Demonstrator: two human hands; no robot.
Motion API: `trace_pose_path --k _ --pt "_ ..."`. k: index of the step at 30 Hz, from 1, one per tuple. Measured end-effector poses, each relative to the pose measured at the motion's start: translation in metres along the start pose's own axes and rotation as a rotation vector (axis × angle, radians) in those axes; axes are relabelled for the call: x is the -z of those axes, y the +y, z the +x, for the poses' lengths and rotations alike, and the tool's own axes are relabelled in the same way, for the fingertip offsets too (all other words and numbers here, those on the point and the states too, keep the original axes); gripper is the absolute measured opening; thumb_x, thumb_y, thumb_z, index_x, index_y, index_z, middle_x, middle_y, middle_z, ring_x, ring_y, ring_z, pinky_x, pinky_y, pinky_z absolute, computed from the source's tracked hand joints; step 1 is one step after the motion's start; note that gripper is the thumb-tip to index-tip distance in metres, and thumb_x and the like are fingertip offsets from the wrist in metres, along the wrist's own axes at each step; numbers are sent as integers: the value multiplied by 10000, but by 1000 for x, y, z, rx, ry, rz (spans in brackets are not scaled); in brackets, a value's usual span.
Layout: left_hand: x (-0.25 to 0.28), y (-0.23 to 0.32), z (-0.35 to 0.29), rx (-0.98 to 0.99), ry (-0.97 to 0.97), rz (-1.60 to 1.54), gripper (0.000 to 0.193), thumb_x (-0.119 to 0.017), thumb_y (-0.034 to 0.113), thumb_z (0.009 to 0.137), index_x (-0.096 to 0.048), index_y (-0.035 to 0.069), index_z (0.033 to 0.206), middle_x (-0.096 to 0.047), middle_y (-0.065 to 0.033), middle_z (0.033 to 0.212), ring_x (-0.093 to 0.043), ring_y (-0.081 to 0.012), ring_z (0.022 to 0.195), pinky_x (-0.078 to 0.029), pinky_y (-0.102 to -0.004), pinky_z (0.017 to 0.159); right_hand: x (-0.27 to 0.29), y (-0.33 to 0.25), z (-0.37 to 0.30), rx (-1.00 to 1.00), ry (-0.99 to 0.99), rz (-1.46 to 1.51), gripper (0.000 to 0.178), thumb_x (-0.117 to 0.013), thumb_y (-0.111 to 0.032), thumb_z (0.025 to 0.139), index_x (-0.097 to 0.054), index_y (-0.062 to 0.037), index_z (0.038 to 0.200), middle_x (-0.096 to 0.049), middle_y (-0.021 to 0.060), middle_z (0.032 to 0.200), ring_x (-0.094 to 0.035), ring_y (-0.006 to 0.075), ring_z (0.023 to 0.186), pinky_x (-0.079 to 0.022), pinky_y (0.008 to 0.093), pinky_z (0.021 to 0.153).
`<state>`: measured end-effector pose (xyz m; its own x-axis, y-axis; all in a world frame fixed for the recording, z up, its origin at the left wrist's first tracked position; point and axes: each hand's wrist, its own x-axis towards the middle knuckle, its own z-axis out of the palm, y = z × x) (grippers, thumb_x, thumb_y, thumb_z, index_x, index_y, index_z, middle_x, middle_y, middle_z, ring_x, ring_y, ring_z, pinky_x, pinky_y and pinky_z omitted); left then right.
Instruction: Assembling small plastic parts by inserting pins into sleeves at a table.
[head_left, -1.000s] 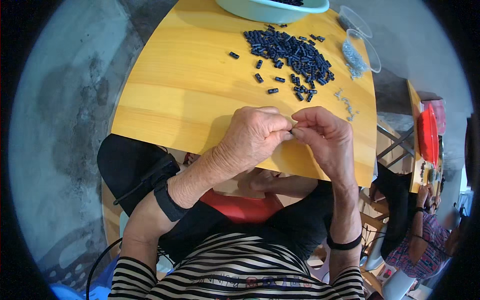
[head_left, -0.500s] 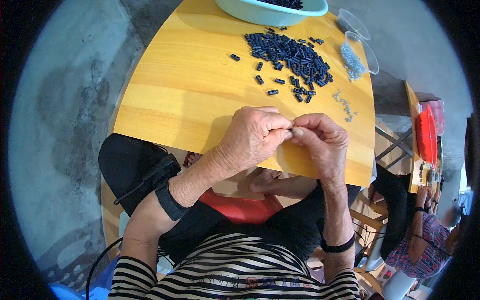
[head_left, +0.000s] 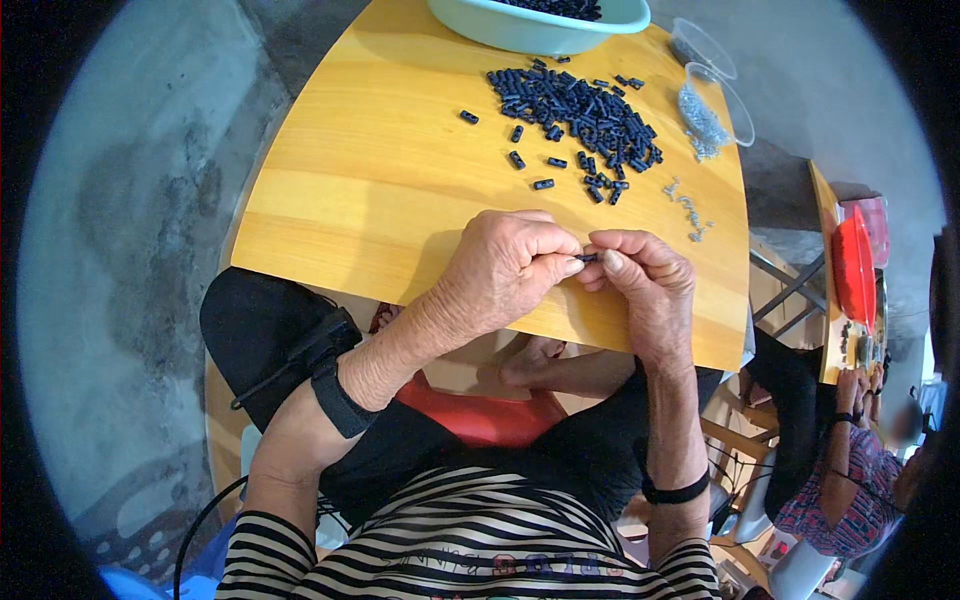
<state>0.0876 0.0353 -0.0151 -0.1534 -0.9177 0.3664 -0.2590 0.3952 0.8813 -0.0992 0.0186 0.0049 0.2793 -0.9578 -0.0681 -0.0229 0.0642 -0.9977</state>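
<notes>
A small black plastic piece shows between my hands above the near side of the table. The thumb and forefinger of my left hand pinch its left end. My right hand is closed at its other end, thumb against fingers; whether a smaller part sits in that pinch is hidden. Beyond my hands lies a heap of similar short black pieces, with several loose ones along its near and left sides. To its right, small silvery metal parts, apparently screws, lie scattered.
A light-blue basin with more black pieces stands at the table's far edge. Two clear tubs of small metal parts stand at the far right. On the right, another person works at a table with a red basin.
My fingertips have drawn slightly apart, so the black piece between them shows more plainly. My right thumb has shifted a little to the right.
</notes>
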Motion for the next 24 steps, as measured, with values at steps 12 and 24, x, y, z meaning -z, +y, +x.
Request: trace_pose_path --k 12,24 --pt "0 0 -1 46 -8 -41 90 -692 53 817 -682 0 890 -613 -71 717 -587 -136 654 -454 -268 581 0 3 0 3 -20 19 98 -654 -74 885 -662 -6 955 -646 12 753 -572 58 648 -473 199 613" --pt "0 -2 0 -12 -14 3 97 -708 88 762 -681 25 831 -618 -120 705 -628 -282 654 -482 -354 576 7 -3 6 -97 -131 -2 101 -690 -55 843 -665 -12 931 -651 17 764 -583 66 652 -485 206 609"
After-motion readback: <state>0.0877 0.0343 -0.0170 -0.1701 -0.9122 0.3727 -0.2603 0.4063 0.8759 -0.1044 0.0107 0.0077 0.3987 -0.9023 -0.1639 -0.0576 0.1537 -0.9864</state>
